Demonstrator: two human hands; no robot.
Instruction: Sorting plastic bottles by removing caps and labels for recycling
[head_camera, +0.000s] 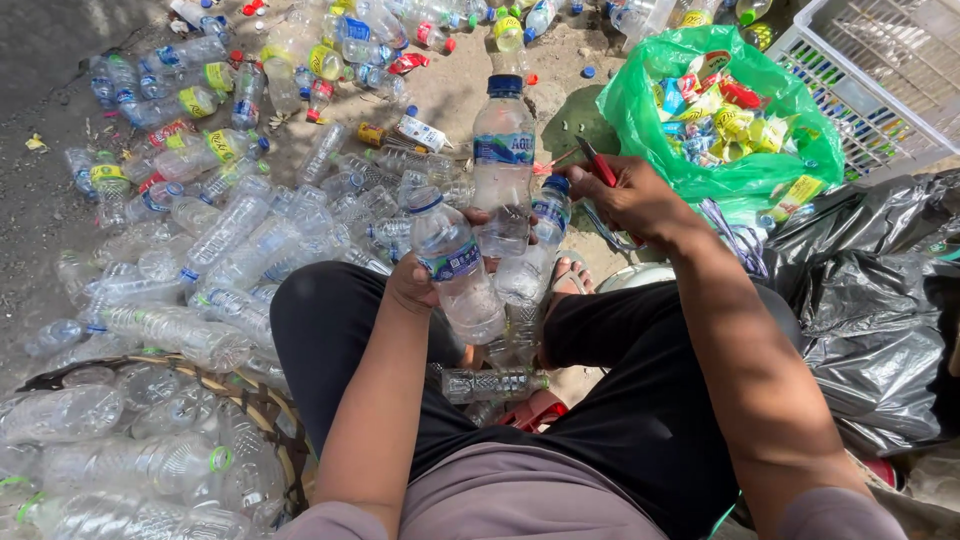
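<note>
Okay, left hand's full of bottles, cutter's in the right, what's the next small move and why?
Probably bring the red cutter in the right hand down to the blue label of the tall bottle gripped in the left hand. That label is still on, and peeled labels fill the green bag nearby.

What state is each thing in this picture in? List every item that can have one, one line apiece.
Left hand: gripping several clear bottles.
Held bottles: upright, capped, labelled.
Right hand: closed on a red-handled cutter.
Green bag: open, holding torn labels.
White crate: its contents cannot be seen.
Woven basket: filled with stripped bottles.
Black bag: crumpled.
</note>
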